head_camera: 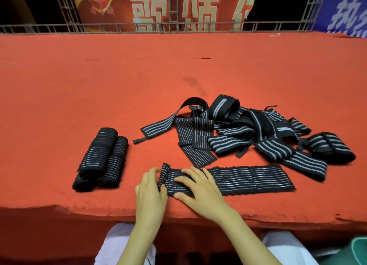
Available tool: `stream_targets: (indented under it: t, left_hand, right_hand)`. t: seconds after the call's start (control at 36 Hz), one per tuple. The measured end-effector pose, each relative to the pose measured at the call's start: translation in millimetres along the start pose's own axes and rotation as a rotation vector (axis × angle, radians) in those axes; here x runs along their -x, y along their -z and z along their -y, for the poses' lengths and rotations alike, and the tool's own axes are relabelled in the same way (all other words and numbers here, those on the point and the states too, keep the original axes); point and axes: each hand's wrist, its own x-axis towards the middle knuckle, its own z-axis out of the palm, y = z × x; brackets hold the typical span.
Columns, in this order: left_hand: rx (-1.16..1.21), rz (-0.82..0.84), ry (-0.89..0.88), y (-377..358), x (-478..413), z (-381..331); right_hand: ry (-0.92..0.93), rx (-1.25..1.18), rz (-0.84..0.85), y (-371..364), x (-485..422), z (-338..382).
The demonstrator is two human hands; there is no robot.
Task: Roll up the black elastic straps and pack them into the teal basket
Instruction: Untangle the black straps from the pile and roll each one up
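Note:
A wide black elastic strap with thin grey stripes lies flat along the near edge of the red surface, its left end curled into a small roll. My left hand grips that rolled end with fingers curled round it. My right hand presses flat on the strap just right of the roll. Two finished rolls lie side by side to the left. A tangled pile of unrolled straps sits behind and to the right. A corner of the teal basket shows at the bottom right, below the surface edge.
The red felt-covered surface stretches far back to a metal railing with red and blue banners behind it. My knees in light trousers are below the near edge.

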Motion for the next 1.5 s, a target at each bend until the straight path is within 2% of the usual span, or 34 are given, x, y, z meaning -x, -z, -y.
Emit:
stream_targets:
  t: [0.14, 0.33, 0.39, 0.53, 0.64, 0.72, 0.83, 0.97, 1.11, 1.31, 1.5]
  left_hand:
    - [-0.048, 0.014, -0.069, -3, 1, -5]
    - [-0.047, 0.018, -0.055, -3, -2, -7]
    - [-0.016, 0.005, -0.029, -3, -1, -7]
    - [0.177, -0.115, 0.169, -2, -4, -7]
    - [0.178, -0.127, 0.146, -5, -2, -8]
    - [0.108, -0.088, 0.023, -9, 1, -4]
    - [0.087, -0.057, -0.044, -9, -2, -3]
    - [0.159, 0.077, -0.045, -4, -5, -3]
    - [0.229, 0.239, 0.06, 5, -13, 3]
    - [0.208, 0.188, 0.157, -1, -13, -5]
    - [0.103, 0.156, 0.133, -5, -12, -9]
  right_hand:
    - [0.008, -0.01, 0.046, 6, 6, -9]
    - [-0.008, -0.027, 0.028, 12, 18, -19]
    - [-0.011, -0.028, 0.021, 13, 19, -19]
    - [-0.014, -0.038, 0.028, 12, 20, -18]
    - [-0.017, -0.041, 0.025, 13, 21, -18]
    - [-0.023, -0.043, 0.026, 12, 22, -18]
    - [-0.026, -0.036, 0.023, 11, 22, -18]
    - [-0.024, -0.035, 0.015, 11, 22, -17]
    - [-0.028, -0.03, 0.003, 11, 23, -18]
    - [-0.041, -0.042, 0.008, 13, 16, -14]
    - [0.019, -0.066, 0.05, 16, -2, -3]
